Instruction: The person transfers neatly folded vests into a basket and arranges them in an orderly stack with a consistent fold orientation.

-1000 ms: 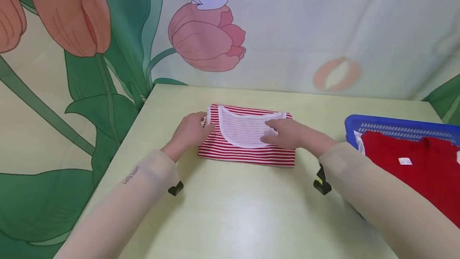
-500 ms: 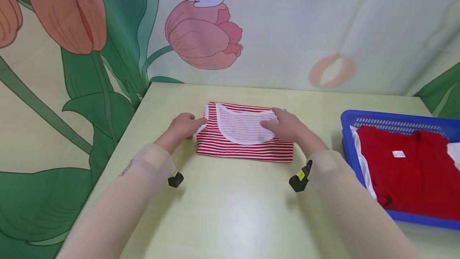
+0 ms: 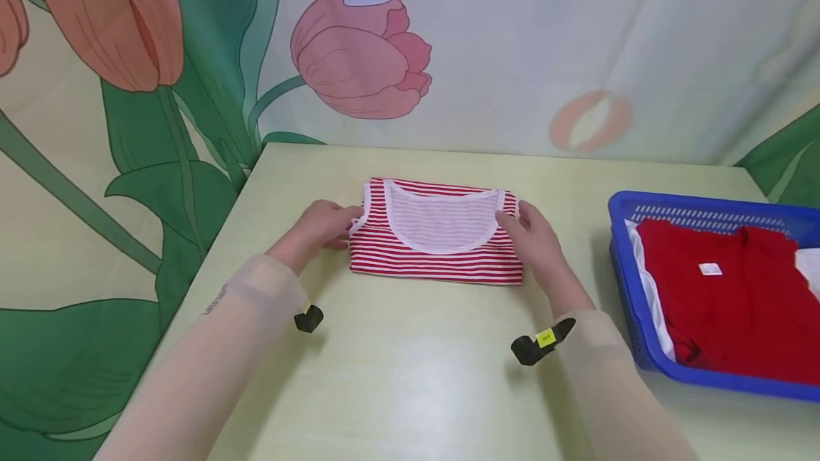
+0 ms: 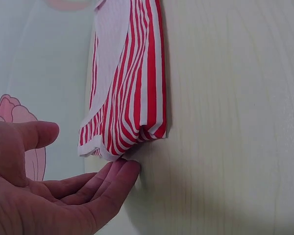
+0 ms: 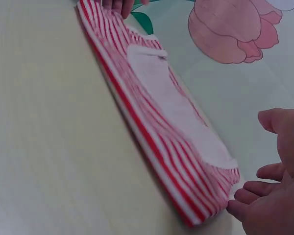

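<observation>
A folded red-and-white striped tank top (image 3: 435,265) with white trim and a wide scooped neckline lies flat on the table. My left hand (image 3: 320,225) is at its left edge. In the left wrist view the thumb stands apart from the cloth while loosely bent fingertips (image 4: 131,169) reach its end from below. At the right edge is my right hand (image 3: 539,244), its thumb over the cloth in the head view. Seen from the right wrist, the thumb (image 5: 269,120) is away from the shirt and the fingers lie against or close to its end, without a grip.
A blue plastic basket (image 3: 631,297) stands on the right of the pale table (image 3: 416,375), holding a red garment (image 3: 737,311) with a white label and some white cloth. Behind the table hangs a backdrop (image 3: 500,48) printed with tulips.
My right hand has moved from on top of the neckline out to the shirt's right edge. My left hand has shifted slightly outward at the left edge. The shirt stays in place.
</observation>
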The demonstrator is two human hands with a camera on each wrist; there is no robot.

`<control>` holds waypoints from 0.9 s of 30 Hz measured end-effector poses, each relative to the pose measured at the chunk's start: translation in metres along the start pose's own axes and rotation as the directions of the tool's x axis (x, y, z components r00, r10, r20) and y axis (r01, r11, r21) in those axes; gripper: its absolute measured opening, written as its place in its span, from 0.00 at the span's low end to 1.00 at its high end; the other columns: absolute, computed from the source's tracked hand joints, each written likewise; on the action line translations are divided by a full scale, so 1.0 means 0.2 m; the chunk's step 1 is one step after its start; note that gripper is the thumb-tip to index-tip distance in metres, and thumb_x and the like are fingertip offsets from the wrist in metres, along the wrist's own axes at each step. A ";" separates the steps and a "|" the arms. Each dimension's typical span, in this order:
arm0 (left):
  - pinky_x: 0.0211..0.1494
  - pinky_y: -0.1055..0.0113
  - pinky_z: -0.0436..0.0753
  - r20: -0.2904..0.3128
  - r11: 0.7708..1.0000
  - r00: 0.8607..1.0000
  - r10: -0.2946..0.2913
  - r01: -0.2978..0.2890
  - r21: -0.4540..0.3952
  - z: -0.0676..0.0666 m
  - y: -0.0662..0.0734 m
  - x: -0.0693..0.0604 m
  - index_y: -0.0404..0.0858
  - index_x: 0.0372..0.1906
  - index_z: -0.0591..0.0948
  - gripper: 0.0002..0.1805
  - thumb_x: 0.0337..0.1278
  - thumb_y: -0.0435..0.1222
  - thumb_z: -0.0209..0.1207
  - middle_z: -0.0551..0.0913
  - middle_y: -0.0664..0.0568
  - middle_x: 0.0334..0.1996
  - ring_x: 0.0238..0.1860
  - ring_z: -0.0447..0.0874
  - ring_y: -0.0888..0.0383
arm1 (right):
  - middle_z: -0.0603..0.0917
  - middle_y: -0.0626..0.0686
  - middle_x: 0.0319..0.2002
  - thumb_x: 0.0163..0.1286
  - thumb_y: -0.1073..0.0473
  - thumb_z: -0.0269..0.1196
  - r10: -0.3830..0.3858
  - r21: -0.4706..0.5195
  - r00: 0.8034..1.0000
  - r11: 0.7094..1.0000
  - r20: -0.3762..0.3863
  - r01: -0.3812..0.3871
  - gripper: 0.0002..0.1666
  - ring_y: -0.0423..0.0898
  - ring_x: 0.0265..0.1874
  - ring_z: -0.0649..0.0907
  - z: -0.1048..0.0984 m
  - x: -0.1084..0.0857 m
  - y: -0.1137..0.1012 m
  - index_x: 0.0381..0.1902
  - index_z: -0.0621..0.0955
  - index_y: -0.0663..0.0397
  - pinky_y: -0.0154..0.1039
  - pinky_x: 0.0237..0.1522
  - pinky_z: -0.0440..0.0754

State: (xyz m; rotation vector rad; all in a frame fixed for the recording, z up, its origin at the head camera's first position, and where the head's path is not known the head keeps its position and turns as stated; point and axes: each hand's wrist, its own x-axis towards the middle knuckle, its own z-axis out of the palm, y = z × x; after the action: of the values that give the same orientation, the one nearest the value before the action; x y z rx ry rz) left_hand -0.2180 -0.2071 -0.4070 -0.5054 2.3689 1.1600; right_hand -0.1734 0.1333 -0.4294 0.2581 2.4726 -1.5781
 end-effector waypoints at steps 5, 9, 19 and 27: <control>0.69 0.58 0.82 0.015 0.999 1.000 -0.016 0.017 -0.051 0.00 0.00 0.01 0.30 0.79 0.65 0.39 0.79 0.52 0.57 0.81 0.38 0.65 0.62 0.84 0.46 | 0.56 0.58 0.86 0.84 0.41 0.55 0.032 0.154 0.997 0.988 -0.075 -0.020 0.47 0.54 0.84 0.58 -0.01 -0.03 0.06 0.87 0.51 0.56 0.49 0.83 0.57; 0.69 0.58 0.82 0.039 0.997 0.999 -0.016 0.019 -0.077 -0.01 0.00 0.01 0.30 0.78 0.65 0.38 0.79 0.52 0.56 0.81 0.38 0.64 0.62 0.84 0.46 | 0.56 0.57 0.86 0.85 0.41 0.53 0.072 0.281 0.993 0.959 -0.095 -0.043 0.46 0.51 0.84 0.59 -0.02 -0.04 0.09 0.88 0.51 0.55 0.45 0.83 0.59; 0.64 0.57 0.86 0.116 0.995 0.993 -0.001 0.013 -0.103 -0.03 -0.01 0.01 0.30 0.75 0.71 0.34 0.81 0.52 0.54 0.80 0.38 0.66 0.61 0.83 0.45 | 0.57 0.58 0.85 0.88 0.47 0.47 0.135 0.629 0.990 0.768 0.027 -0.122 0.41 0.49 0.83 0.63 0.00 -0.03 0.13 0.88 0.48 0.56 0.39 0.80 0.63; 0.66 0.55 0.84 0.194 0.991 0.981 -0.017 0.042 -0.126 -0.01 0.00 0.00 0.31 0.75 0.70 0.36 0.80 0.54 0.54 0.81 0.40 0.62 0.58 0.83 0.47 | 0.63 0.54 0.84 0.87 0.40 0.50 0.167 0.592 0.982 0.784 0.085 -0.185 0.43 0.47 0.81 0.66 0.00 -0.02 0.11 0.88 0.52 0.53 0.40 0.80 0.64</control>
State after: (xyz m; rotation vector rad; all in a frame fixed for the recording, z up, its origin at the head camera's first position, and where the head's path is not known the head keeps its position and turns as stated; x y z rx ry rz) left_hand -0.2197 -0.2089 -0.4054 -0.4478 2.1249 1.2945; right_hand -0.1648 0.1416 -0.4484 0.5348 1.7808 -2.2086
